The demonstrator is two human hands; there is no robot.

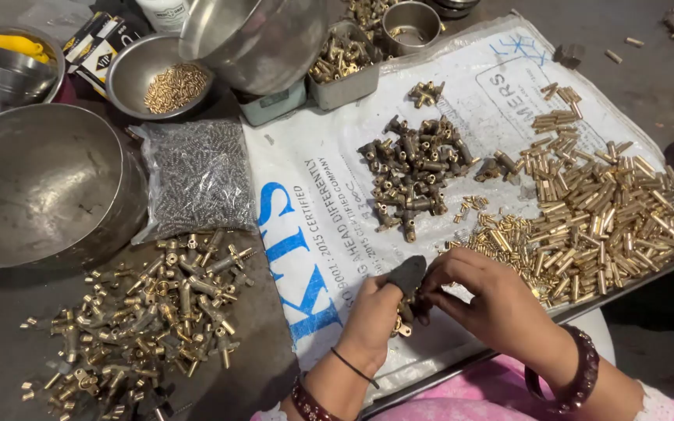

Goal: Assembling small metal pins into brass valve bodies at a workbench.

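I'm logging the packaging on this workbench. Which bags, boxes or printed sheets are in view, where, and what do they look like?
Printed sack: spread flat under the brass parts, centre to right; white with blue and black print.
Plastic bag: left of the sack, beside the large steel bowl; clear, rectangular, full of small grey metal parts.
Small box: top left, behind a small bowl; black, white and yellow.

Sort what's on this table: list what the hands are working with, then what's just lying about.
In use:
left hand, dark thumb cover
right hand
small brass fitting held between both hands

Lying about:
brass tube pile
dark fittings heap
bag of small screws
big steel bowl
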